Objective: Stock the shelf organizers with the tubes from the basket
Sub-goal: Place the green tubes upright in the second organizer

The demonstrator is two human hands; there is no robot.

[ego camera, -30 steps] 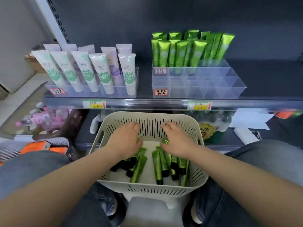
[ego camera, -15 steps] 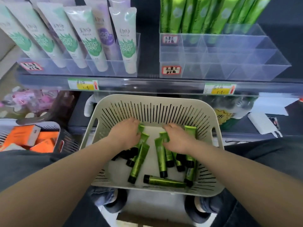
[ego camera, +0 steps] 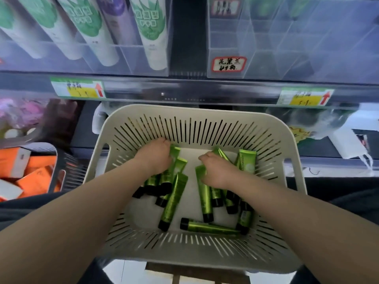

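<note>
A cream slotted basket [ego camera: 143, 124] sits below the shelf and holds several green tubes with black caps [ego camera: 173, 201]. Both my hands are down inside it. My left hand [ego camera: 154, 158] curls its fingers round a bunch of green tubes at the left of the pile. My right hand [ego camera: 215, 171] curls round other green tubes [ego camera: 247, 162] at the right. Loose tubes lie on the basket floor in front of my wrists. Above, the clear shelf organizer [ego camera: 287, 48] with a handwritten red-edged label [ego camera: 228, 64] shows empty front compartments.
A second clear organizer at upper left holds tall white-and-green tubes [ego camera: 151, 33]. Price tags [ego camera: 79, 90] line the shelf edge. A dark basket of orange boxes [ego camera: 26, 171] stands at the left. A white object [ego camera: 348, 144] lies on the lower shelf at right.
My head has moved nearer and lower, so the basket fills more of the view. Both hands have closed further round tubes in the basket.
</note>
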